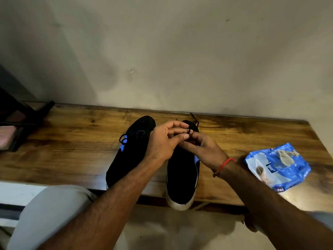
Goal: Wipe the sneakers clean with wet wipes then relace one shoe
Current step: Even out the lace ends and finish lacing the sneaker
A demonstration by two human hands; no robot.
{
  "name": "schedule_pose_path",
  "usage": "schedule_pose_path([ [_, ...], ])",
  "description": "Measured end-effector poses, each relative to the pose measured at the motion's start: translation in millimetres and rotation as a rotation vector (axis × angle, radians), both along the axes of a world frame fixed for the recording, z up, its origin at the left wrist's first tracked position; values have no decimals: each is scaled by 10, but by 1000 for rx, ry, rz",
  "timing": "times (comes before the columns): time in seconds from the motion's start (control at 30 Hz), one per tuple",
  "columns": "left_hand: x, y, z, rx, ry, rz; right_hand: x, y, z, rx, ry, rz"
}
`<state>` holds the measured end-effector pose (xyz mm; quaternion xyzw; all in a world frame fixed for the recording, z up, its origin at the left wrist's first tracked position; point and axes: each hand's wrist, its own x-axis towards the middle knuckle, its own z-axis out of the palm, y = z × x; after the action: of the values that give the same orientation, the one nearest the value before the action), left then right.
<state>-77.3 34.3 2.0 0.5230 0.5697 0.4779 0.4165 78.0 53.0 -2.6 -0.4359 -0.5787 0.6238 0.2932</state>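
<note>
Two black sneakers with blue side marks and white soles lie side by side on a wooden table (72, 141). The left sneaker (129, 154) has its black lace tied in a loop near its tongue. Over the right sneaker (182, 177), whose heel overhangs the table's front edge, both hands meet. My left hand (165, 139) and my right hand (201, 147) each pinch the black shoelace (189, 131) near the shoe's far end. A lace end (194, 118) sticks out behind the fingers. The blue wet wipes pack (277, 166) lies to the right.
A wall rises right behind the table. Dark furniture legs (30, 120) and a pink object (5, 136) sit at the table's far left. My knee in grey trousers (54, 213) is below the front edge.
</note>
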Motion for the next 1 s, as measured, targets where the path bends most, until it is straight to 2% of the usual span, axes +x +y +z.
schedule_pose_path([
  [0.1,-34,20,-4,48,163,-31,30,25,-29,13,-55,-6],
  [0.2,-70,-13,23,-36,289,-125,34,46,-51,21,-73,-48],
  [0.3,-152,-38,13,-31,571,-144,15,57,-57,52,-47,-99],
  [0.37,-228,-29,52,-27,692,-142,13,78,-78,63,-61,-156],
  [0.43,-315,-5,138,-151,630,-194,21,101,-111,74,-86,-204],
  [0.53,-333,-61,271,-441,260,-335,12,117,-125,77,-79,-229],
  [0.6,-256,-98,235,-486,173,-331,0,116,-105,71,-33,-209],
  [0.7,-102,-127,50,-362,331,-218,15,121,-77,64,20,-116],
  [0.83,-86,-129,-61,-56,809,-110,62,119,-32,54,66,-27],
  [0.93,-77,-118,-69,-26,872,-134,103,139,-23,75,69,-19],
  [1.0,-63,-104,-66,-55,805,-151,116,148,-30,98,53,-12],
])
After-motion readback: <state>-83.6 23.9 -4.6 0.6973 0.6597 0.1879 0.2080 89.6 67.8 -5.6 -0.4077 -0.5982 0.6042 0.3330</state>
